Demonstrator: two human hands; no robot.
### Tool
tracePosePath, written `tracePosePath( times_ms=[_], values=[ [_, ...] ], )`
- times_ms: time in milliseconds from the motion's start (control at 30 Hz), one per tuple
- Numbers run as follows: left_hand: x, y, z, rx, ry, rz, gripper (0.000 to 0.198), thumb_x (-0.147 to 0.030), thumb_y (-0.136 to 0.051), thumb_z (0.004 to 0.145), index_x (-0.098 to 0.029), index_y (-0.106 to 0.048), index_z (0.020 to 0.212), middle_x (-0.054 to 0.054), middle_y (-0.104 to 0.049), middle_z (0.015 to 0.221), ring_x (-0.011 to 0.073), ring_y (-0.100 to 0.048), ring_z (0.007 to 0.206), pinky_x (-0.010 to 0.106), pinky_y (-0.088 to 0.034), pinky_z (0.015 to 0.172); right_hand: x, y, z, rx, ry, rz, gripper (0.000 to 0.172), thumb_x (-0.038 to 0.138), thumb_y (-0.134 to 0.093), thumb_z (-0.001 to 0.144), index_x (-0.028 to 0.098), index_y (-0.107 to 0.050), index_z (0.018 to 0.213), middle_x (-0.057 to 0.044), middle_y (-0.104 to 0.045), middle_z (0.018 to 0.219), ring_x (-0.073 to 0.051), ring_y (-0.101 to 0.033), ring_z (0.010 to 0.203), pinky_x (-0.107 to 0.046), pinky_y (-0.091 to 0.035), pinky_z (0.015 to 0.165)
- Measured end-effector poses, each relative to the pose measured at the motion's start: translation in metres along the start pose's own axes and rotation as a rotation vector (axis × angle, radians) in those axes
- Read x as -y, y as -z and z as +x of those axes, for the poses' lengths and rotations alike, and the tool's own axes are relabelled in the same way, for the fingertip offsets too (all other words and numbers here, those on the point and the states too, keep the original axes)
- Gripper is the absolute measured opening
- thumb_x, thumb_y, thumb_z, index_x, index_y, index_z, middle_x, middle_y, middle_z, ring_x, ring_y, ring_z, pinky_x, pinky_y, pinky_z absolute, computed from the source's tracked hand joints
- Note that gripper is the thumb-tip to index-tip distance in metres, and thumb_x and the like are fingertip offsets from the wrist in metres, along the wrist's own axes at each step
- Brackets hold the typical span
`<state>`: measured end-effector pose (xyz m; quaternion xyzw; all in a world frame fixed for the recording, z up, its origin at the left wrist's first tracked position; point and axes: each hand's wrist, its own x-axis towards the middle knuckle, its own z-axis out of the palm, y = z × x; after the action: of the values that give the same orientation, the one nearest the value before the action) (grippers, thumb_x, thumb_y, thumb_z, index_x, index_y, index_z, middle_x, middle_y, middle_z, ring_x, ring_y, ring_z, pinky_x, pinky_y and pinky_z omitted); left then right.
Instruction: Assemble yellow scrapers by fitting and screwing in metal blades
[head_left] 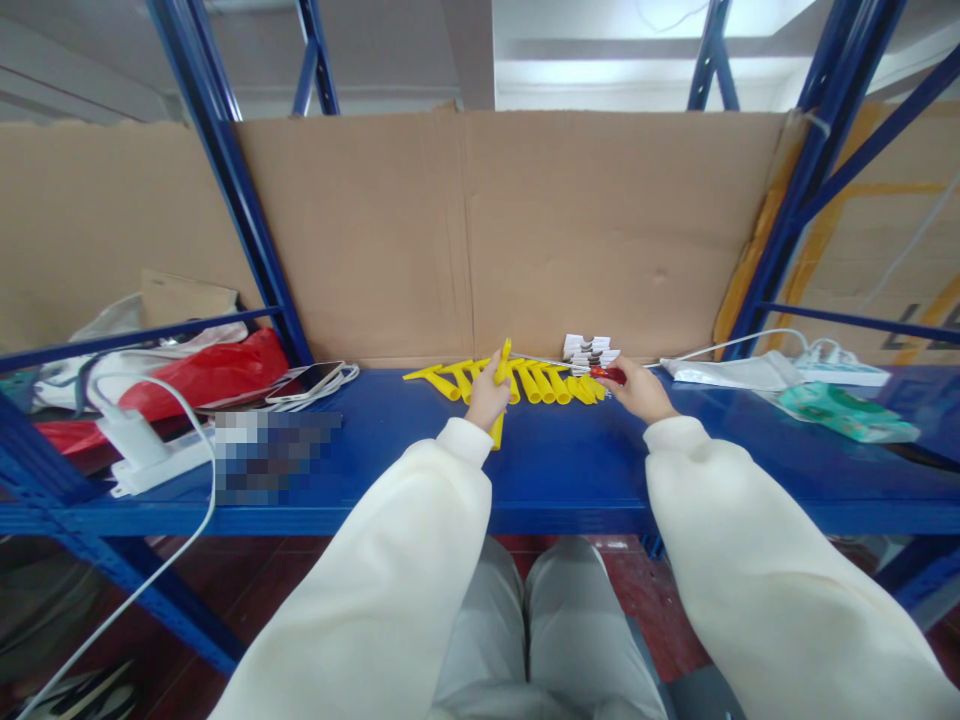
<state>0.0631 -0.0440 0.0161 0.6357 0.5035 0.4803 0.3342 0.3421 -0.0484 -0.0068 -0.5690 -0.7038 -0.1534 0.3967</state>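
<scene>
My left hand is closed around a yellow plastic piece, whose narrow tip points up and back above the fingers. In my right hand is a screwdriver with a red handle, its thin shaft stretching left towards the piece in my left hand. Whether the shaft's tip touches that piece I cannot tell. Several yellow funnel-shaped parts lie in a row between and behind my hands. Smaller flat yellow pieces rest near the screwdriver. Behind them stand several white, tag-like pieces with dark parts.
The blue shelf has a cardboard panel at its back. To the left are a red bag, a power strip and white cables. A green packet and another power strip lie right, with blue uprights at both sides.
</scene>
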Motion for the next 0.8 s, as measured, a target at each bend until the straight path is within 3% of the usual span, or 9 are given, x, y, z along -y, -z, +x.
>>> tracePosePath(
  times_ms=[333, 533, 667, 800],
  values=[
    [0.0, -0.0003, 0.0011, -0.016, 0.008, -0.009, 0.07, -0.01, -0.053, 0.092, -0.028, -0.035, 0.156, 0.012, -0.065, 0.126, 0.0052, -0.062, 0.056, 0.014, -0.044, 0.044, 0.0042, 0.0012, -0.0003, 0.011, -0.019, -0.014, 0.014, 0.036, -0.06, 0.085, 0.023, -0.062, 0.089, -0.01, -0.071, 0.091, -0.026, -0.066, 0.083, -0.034, -0.049, 0.071],
    [-0.0002, -0.0003, 0.0003, -0.007, 0.027, -0.011, 0.07, -0.01, -0.051, 0.092, -0.032, -0.035, 0.156, 0.011, -0.064, 0.128, 0.0097, -0.068, 0.066, 0.015, -0.046, 0.048, 0.003, 0.0016, 0.0008, -0.009, -0.085, -0.043, 0.023, 0.043, -0.063, 0.082, 0.024, -0.054, 0.09, -0.008, -0.069, 0.085, -0.025, -0.064, 0.074, -0.032, -0.046, 0.063],
    [-0.001, 0.0001, -0.0005, 0.002, 0.023, -0.008, 0.072, -0.008, -0.05, 0.091, -0.032, -0.033, 0.157, 0.012, -0.063, 0.13, 0.0099, -0.068, 0.066, 0.015, -0.044, 0.046, 0.0032, 0.0026, 0.0007, 0.012, -0.141, -0.076, 0.021, 0.036, -0.065, 0.078, 0.025, -0.049, 0.087, -0.008, -0.069, 0.083, -0.025, -0.063, 0.072, -0.031, -0.043, 0.06],
    [-0.0007, -0.0001, 0.0001, -0.003, 0.023, 0.003, 0.071, -0.008, -0.051, 0.092, -0.029, -0.034, 0.157, 0.012, -0.066, 0.125, 0.0086, -0.066, 0.063, 0.015, -0.044, 0.046, 0.0025, 0.0024, 0.0004, 0.0, -0.106, -0.071, 0.016, 0.032, -0.063, 0.077, 0.025, -0.051, 0.085, -0.007, -0.069, 0.082, -0.025, -0.063, 0.073, -0.031, -0.043, 0.06]
  ],
)
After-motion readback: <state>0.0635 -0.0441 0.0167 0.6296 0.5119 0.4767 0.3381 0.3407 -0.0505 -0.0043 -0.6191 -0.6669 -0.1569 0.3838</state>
